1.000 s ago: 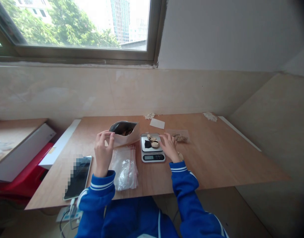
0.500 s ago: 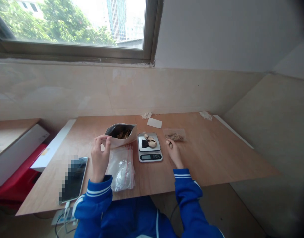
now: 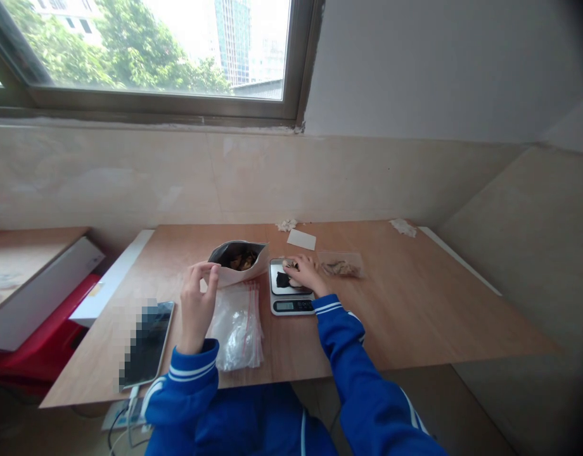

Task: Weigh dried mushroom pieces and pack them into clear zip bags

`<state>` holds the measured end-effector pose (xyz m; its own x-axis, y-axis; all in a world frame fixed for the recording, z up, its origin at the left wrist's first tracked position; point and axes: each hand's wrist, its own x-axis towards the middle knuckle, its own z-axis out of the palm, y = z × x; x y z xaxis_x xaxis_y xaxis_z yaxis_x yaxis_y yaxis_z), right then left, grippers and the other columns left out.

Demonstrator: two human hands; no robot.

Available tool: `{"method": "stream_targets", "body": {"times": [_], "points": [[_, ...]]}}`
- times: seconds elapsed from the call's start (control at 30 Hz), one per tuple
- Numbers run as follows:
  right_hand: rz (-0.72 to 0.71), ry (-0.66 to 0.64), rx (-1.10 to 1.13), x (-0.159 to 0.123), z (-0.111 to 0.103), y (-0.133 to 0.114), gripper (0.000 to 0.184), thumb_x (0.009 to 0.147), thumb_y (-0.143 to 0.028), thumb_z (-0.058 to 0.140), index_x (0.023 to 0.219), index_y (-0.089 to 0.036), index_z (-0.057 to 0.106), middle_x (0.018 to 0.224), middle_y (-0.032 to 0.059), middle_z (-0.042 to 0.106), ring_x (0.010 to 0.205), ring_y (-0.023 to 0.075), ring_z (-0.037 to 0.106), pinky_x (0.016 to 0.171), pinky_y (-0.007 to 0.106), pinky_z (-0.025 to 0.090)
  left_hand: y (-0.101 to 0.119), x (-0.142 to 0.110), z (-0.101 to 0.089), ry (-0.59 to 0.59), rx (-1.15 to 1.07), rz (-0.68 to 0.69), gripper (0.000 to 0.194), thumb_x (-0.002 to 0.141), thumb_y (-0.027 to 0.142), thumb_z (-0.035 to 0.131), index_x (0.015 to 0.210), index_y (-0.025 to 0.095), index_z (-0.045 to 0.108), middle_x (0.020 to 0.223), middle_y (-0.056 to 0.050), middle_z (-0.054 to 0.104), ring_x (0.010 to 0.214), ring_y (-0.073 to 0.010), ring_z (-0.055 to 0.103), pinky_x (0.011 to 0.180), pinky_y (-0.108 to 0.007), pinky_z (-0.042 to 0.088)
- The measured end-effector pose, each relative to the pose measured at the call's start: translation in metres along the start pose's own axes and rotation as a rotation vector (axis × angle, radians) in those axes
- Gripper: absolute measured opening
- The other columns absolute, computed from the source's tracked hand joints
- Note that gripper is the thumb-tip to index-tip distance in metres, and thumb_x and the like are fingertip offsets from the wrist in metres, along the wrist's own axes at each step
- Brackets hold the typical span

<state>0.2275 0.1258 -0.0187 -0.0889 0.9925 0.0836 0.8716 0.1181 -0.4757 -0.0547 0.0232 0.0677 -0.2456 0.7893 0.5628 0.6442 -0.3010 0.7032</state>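
My left hand [image 3: 198,303] is at the near left rim of an open pouch [image 3: 229,276], its thumb and fingers closed on the edge. Brown dried pieces [image 3: 244,260] lie inside the pouch. Over the pan of a small digital kitchen scale [image 3: 279,290], my right hand [image 3: 307,273] has its fingers bent down around a pale tan piece, like dried mushroom [image 3: 289,263]. A black piece [image 3: 282,279] rests on the pan beside the fingertips. Other pale pieces there are partly covered by the hand.
Clear zip bags [image 3: 237,326] lie in front of the pouch. A bag of brown dried pieces [image 3: 341,267] is right of the scale, a white card [image 3: 301,239] behind it. A tablet [image 3: 151,345] with a cable lies at left. Crumpled tissue [image 3: 403,227] sits near the wall.
My right hand has moved left from beside the bag of dried pieces to over the scale pan, carrying a tan piece. My left hand stays at the pouch. The view has shifted slightly.
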Motion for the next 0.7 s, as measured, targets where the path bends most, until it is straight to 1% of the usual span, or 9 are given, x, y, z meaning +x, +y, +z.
{"method": "stream_targets", "body": {"times": [0.1,0.2,0.3,0.4,0.5,0.57,0.63,0.7], "points": [[0.031,-0.048,-0.081,0.004,0.002,-0.006,0.038,0.083,-0.043,0.06,0.114,-0.022,0.064,0.126,0.0118,0.056,0.118,0.031,0.044,0.099,0.047,0.03,0.0,0.0,0.0,-0.001,-0.003,-0.001,0.026,0.092,0.043,0.047,0.096,0.02,0.06,0.097,-0.005,0.062,0.094,-0.0204,0.059,0.085,-0.035,0.048],[0.06,-0.001,-0.054,0.012,0.007,-0.011,0.03,0.082,-0.039,0.061,0.104,-0.019,0.066,0.121,0.0131,0.06,0.116,0.0312,0.046,0.097,0.047,0.03,0.001,0.0,0.0,-0.007,-0.011,-0.003,0.025,0.092,0.042,0.047,0.096,0.02,0.06,0.097,-0.005,0.062,0.094,-0.0201,0.059,0.084,-0.035,0.048],[0.065,0.141,0.091,0.019,0.007,-0.017,0.03,0.083,-0.045,0.059,0.094,-0.019,0.067,0.112,0.0128,0.065,0.114,0.0312,0.049,0.097,0.047,0.033,0.002,0.0,-0.001,-0.011,-0.013,0.002,0.024,0.093,0.041,0.047,0.096,0.02,0.059,0.097,-0.005,0.062,0.094,-0.0201,0.058,0.085,-0.035,0.048],[0.033,0.345,0.335,0.022,-0.004,-0.017,0.039,0.084,-0.052,0.055,0.097,-0.017,0.066,0.108,0.0126,0.067,0.109,0.0266,0.056,0.095,0.041,0.039,0.003,0.0,-0.002,-0.016,-0.008,0.005,0.024,0.093,0.041,0.047,0.096,0.02,0.059,0.097,-0.005,0.061,0.094,-0.0199,0.058,0.085,-0.035,0.047],[0.019,0.483,0.597,0.015,-0.02,-0.002,0.047,0.083,-0.056,0.054,0.103,-0.015,0.064,0.108,0.0131,0.068,0.101,0.0229,0.061,0.091,0.036,0.044,0.003,-0.001,-0.002,-0.017,-0.001,0.008,0.024,0.093,0.04,0.047,0.096,0.02,0.059,0.097,-0.005,0.061,0.093,-0.0197,0.058,0.084,-0.035,0.047],[0.049,0.526,0.677,0.002,-0.027,0.018,0.05,0.081,-0.057,0.056,0.105,-0.014,0.062,0.106,0.0143,0.068,0.096,0.0232,0.063,0.087,0.036,0.047,0.003,-0.001,-0.002,-0.014,0.004,0.012,0.024,0.093,0.04,0.047,0.096,0.019,0.059,0.096,-0.005,0.061,0.092,-0.0196,0.058,0.084,-0.035,0.047],[0.127,0.522,0.616,-0.017,-0.028,0.042,0.05,0.079,-0.056,0.057,0.103,-0.012,0.062,0.102,0.0155,0.069,0.091,0.0245,0.063,0.084,0.038,0.048,0.003,-0.001,-0.002,-0.01,0.012,0.015,0.024,0.093,0.04,0.047,0.096,0.019,0.059,0.096,-0.005,0.061,0.091,-0.0195,0.058,0.084,-0.034,0.047],[0.243,0.462,0.41,-0.041,-0.023,0.065,0.045,0.079,-0.051,0.058,0.103,-0.012,0.063,0.099,0.0151,0.069,0.09,0.0264,0.064,0.084,0.041,0.047,0.005,-0.001,-0.002,-0.012,0.024,0.021,0.024,0.093,0.04,0.047,0.095,0.02,0.059,0.096,-0.005,0.061,0.092,-0.0197,0.058,0.084,-0.034,0.047]]}}
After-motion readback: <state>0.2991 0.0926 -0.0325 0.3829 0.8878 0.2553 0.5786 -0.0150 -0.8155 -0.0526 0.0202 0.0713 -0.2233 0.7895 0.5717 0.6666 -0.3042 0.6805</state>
